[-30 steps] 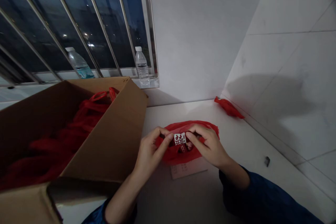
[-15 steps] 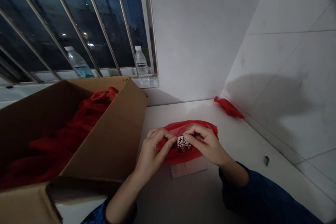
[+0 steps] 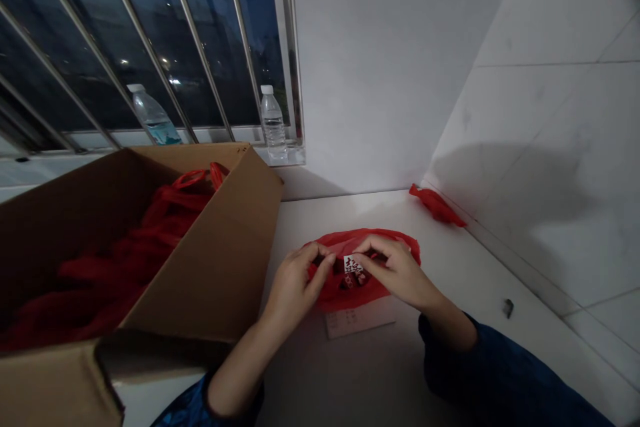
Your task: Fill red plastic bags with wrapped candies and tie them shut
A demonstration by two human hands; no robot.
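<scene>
My right hand [image 3: 395, 270] pinches a small white square packet with red double-happiness lettering [image 3: 351, 264] between thumb and forefinger. Left of it, my left hand [image 3: 299, 277] has thumb and forefinger brought together, a small gap from the packet. Whether anything thin is between those fingertips I cannot make out. Below both hands a red mesh bag [image 3: 367, 297] lies spread open on the white table [image 3: 350, 373], with small dark red items [image 3: 349, 281] showing in it. A pale printed card [image 3: 360, 321] sticks out from under the bag's near edge.
On the left stands an open cardboard box [image 3: 215, 247] holding red mesh bags [image 3: 165, 217]. Two plastic bottles [image 3: 274, 123] [image 3: 155, 117] stand on the sill by the barred window. A closed red bag [image 3: 437, 205] and a small dark object [image 3: 508, 307] lie toward the right wall.
My left fingertips have come away from the packet's left edge, slightly up and left. The packet is now tilted in my right hand. The view has shifted a little.
</scene>
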